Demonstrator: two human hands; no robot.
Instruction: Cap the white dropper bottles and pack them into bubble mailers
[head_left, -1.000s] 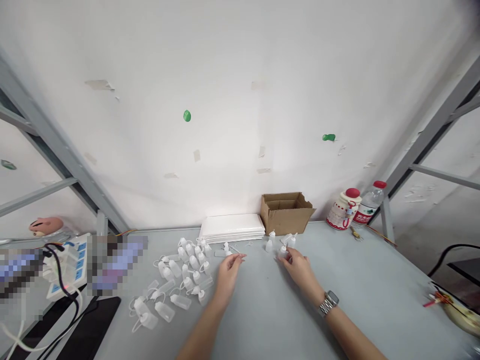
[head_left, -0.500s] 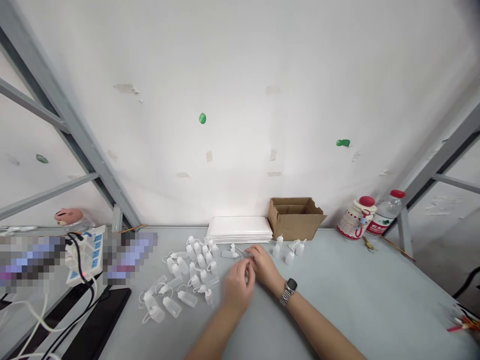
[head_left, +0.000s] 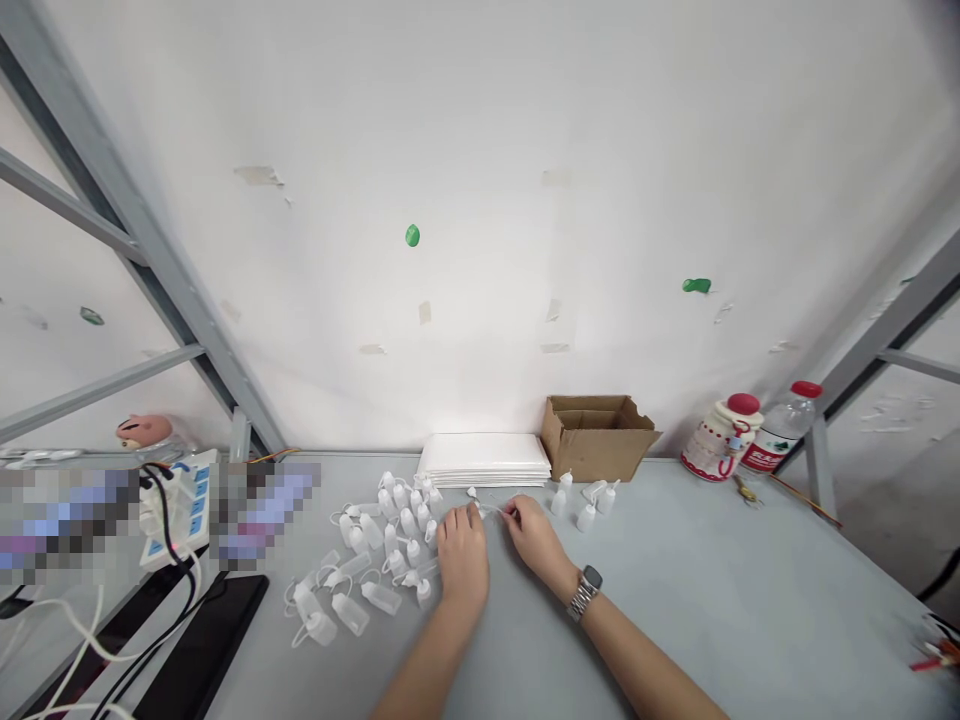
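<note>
On smooth grey tabletop [head_left: 675,590], noted bare left hand [head_left: 463,560], grip unreadable, just drawn apart from bare right hand [head_left: 536,537], seemingly pinching thin translucent plastic strip [head_left: 492,508], suggesting handling unfinished.

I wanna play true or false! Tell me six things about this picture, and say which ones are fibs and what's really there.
1. The right hand belongs to the arm with the watch. True.
2. The cardboard box is to the left of the white stack. False: it is to the right.
3. More small bottles are left of the left hand than right of the right hand. True.
4. The two hands are clasped together. False: a gap shows between them.
5. The bottle with the red label has a red cap. True.
6. The top of the cardboard box is shut. False: it is open.
</note>
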